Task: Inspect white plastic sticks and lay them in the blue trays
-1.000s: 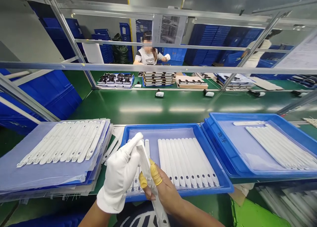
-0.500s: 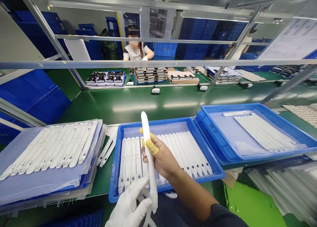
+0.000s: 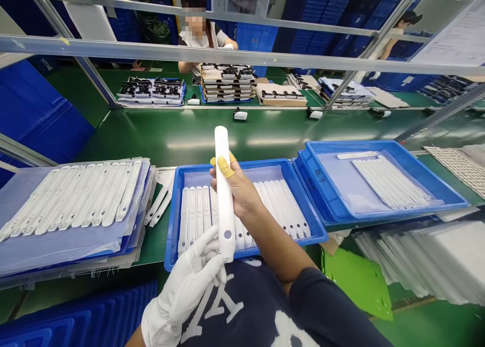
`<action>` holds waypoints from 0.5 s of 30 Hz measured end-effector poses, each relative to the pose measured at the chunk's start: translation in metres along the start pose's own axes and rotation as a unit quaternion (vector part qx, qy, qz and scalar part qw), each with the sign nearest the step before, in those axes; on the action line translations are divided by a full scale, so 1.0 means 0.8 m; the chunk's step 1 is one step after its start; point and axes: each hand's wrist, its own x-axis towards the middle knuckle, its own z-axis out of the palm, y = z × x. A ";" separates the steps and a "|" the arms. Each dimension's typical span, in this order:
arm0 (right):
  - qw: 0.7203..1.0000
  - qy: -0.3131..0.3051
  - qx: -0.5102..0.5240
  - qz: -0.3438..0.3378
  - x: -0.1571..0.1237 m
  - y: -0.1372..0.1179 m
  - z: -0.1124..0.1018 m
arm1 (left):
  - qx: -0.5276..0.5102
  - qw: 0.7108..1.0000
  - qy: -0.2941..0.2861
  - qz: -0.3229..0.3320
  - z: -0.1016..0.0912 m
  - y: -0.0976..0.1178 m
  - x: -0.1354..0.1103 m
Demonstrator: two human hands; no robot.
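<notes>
My right hand (image 3: pixel 239 188), bare with yellow finger cots, grips a long white plastic strip (image 3: pixel 223 193) and holds it upright over the middle blue tray (image 3: pixel 172 210). My left hand (image 3: pixel 189 284), in a white glove, is closed round the strip's lower end near its small round hole. Several more white strips (image 3: pixel 280 208) lie side by side in the tray beneath my hands.
A stack of sheets with white strips (image 3: pixel 76 198) lies at the left. A second blue tray (image 3: pixel 447 193) with strips stands at the right. Beyond the green belt (image 3: pixel 265 137) a person (image 3: pixel 200 26) works behind stacked trays (image 3: pixel 227 82). Metal frame bars (image 3: pixel 227 54) cross overhead.
The strip has gone from low and tilted to upright and raised. My left hand dropped from its upper end to its lower end. The view tilted downward.
</notes>
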 end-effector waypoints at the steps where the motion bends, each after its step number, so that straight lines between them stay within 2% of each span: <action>1: 1.000 0.001 -0.002 -0.003 -0.002 0.001 0.000 | -0.040 0.999 -0.013 -0.004 0.001 0.003 0.000; 5: 1.000 -0.020 0.000 0.016 -0.007 0.003 -0.002 | -0.160 0.981 -0.107 0.016 0.002 0.011 -0.001; 8: 0.999 -0.036 -0.023 0.001 -0.009 0.006 -0.006 | -0.204 0.968 -0.148 -0.007 0.002 0.012 -0.002; 11: 0.998 -0.056 -0.035 -0.011 -0.013 0.008 -0.007 | -0.167 0.973 -0.158 -0.004 0.000 0.007 0.002; 15: 0.992 -0.115 -0.046 -0.027 -0.022 0.007 -0.007 | -0.030 0.988 -0.147 0.037 -0.012 -0.016 0.016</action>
